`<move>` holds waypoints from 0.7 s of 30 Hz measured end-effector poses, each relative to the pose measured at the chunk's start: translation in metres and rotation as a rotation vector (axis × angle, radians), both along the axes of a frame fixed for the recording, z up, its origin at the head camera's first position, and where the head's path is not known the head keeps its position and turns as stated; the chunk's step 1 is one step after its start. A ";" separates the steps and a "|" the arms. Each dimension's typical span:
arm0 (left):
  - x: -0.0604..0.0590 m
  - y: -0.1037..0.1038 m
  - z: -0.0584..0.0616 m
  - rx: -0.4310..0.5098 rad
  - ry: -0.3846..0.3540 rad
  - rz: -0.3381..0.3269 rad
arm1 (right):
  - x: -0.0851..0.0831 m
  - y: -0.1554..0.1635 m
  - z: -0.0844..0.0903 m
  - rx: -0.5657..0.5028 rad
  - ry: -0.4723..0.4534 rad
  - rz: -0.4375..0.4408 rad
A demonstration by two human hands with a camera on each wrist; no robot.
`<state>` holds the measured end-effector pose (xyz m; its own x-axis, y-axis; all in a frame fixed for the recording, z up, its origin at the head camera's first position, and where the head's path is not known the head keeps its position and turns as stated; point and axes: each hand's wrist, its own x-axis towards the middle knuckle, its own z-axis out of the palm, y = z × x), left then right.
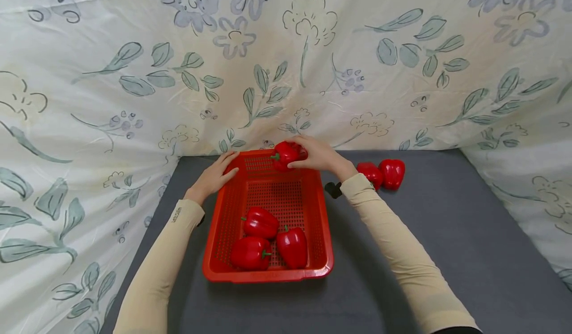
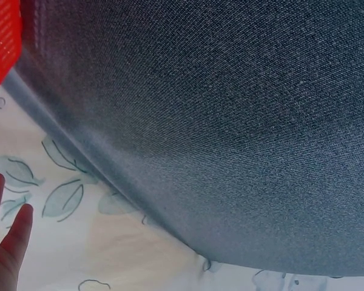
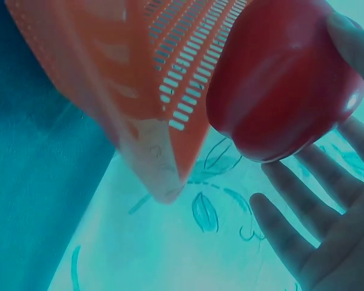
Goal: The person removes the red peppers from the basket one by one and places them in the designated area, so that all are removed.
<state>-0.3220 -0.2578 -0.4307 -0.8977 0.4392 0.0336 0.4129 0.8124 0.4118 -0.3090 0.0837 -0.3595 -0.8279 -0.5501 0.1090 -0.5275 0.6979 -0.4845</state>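
Fingers of right hand wrap a red pepper over basket's far rim; left hand, fingers flat, steadies left corner. Best lowered gently beside 3 peppers inside, w/ basket kept braced.

A makeshift recording booth: floral bedsheets hung around a grey table.

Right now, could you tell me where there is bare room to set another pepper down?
The far half of the red basket is bare mesh; three peppers crowd its near end. The grey table is free near and right of the two loose peppers. The right hand holds a pepper at the far rim.
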 end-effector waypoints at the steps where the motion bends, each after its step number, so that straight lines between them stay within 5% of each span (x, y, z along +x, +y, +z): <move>1: 0.000 0.000 0.000 0.000 0.000 -0.001 | 0.000 0.002 0.000 -0.006 -0.002 -0.003; 21: 0.001 0.002 0.002 0.004 -0.005 0.006 | -0.001 0.037 -0.002 -0.088 -0.008 -0.062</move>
<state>-0.3211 -0.2557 -0.4289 -0.9004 0.4341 0.0308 0.4062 0.8130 0.4172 -0.3105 0.1204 -0.3610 -0.8614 -0.4861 0.1477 -0.4801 0.6838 -0.5494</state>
